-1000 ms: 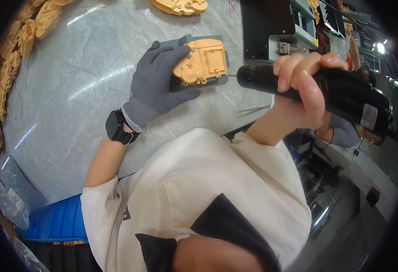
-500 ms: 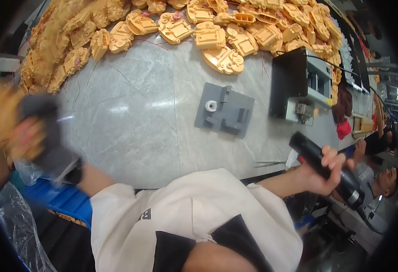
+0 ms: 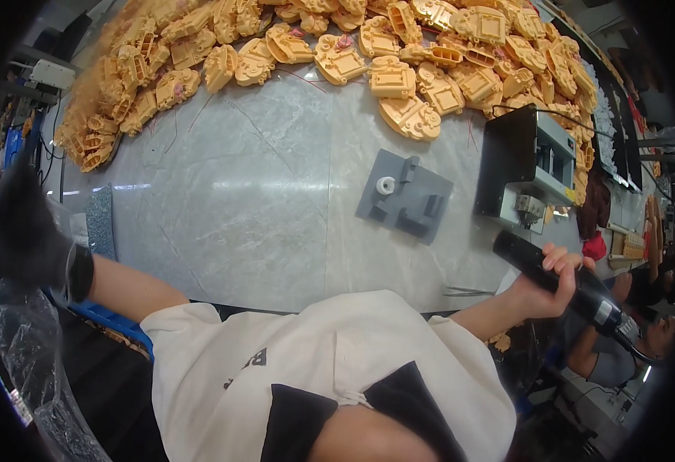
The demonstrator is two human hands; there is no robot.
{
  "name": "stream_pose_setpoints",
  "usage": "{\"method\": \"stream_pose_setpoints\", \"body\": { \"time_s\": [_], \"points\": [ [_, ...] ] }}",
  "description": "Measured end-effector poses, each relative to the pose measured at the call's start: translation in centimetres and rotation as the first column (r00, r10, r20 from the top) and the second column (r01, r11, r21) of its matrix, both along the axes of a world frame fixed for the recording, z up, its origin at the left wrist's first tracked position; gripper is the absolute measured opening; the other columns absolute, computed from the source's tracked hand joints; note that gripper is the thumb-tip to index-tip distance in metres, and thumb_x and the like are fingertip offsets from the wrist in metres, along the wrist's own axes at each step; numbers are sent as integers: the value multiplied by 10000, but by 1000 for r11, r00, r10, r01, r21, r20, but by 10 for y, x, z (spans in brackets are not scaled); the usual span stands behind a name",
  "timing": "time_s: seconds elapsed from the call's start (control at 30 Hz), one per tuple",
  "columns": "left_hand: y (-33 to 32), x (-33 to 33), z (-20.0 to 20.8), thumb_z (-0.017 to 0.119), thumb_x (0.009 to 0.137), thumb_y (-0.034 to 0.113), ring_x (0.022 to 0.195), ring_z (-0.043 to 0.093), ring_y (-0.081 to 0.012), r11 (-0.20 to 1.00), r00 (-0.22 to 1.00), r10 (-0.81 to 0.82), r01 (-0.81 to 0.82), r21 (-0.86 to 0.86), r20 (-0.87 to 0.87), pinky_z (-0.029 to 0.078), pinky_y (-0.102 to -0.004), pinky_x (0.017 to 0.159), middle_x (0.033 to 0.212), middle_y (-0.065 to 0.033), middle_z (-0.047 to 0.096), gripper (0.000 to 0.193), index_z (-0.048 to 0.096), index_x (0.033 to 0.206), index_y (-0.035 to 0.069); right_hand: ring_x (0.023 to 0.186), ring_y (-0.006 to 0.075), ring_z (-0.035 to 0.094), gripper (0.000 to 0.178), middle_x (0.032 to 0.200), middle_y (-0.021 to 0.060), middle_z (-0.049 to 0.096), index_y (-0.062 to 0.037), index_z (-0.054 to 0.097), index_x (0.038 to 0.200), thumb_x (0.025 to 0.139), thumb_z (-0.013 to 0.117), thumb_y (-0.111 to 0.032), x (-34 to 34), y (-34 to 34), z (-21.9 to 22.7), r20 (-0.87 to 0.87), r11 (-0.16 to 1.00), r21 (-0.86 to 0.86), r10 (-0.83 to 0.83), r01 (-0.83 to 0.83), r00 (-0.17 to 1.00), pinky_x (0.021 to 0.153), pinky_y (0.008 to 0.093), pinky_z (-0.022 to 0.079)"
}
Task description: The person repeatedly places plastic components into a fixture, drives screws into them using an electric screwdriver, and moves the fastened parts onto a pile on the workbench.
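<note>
We find the work, in our judgement, between pieces: every yellow-orange plastic housing point(image 3: 409, 118) that we can make out lies in the heap along the far and left edges of the worktop point(image 3: 268, 200), well apart from the grey fixture point(image 3: 405, 202) near its middle. We cannot tell which housings are finished and which still await fastening. The bare right hand point(image 3: 557, 281) is closed around a black corded electric screwdriver point(image 3: 524, 256), which is apart from both fixture and housings. The gloved left hand point(image 3: 26, 223) is at the far left, too dark for us to tell whether it grips anything. Our count: one fixture, bearing one white round piece point(image 3: 384, 188); one screwdriver; one black-and-grey bench-top device point(image 3: 507, 165) to the right of the fixture; one pair of tweezers point(image 3: 467, 292) near the worktop's near edge; one blue crate point(image 3: 118, 325), partly hidden, at lower left. The housings overlap too heavily for an exact count; we record dozens.
</note>
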State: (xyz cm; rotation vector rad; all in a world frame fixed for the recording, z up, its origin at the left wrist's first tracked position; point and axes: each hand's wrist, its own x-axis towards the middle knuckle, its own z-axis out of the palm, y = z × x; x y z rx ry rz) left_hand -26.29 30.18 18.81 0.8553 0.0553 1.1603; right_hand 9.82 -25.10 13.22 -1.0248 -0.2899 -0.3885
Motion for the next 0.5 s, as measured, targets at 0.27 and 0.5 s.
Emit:
{"method": "stream_pose_setpoints", "body": {
  "time_s": [0.27,0.5],
  "points": [
    [-39,263,-203,634,747,167,1040,500,-338,364,236,857,349,863,-457,408,-386,912,1204,-165,468,554,445,1267,149,562,129,427,367,616,16,385,-46,450,1078,714,480,-76,-18,-14,-3,72,996,-78,-35,40,997,625,310,333],
    [-69,274,-172,694,699,204,1051,501,-276,-32,206,978,250,968,-21,388,-347,924,1158,-145,492,628,435,1270,174,569,130,432,352,644,11,426,-73,445,1064,717,504,-81,-19,-27,-16,-79,989,-80,-128,121,989,642,305,331]
  ]
}}
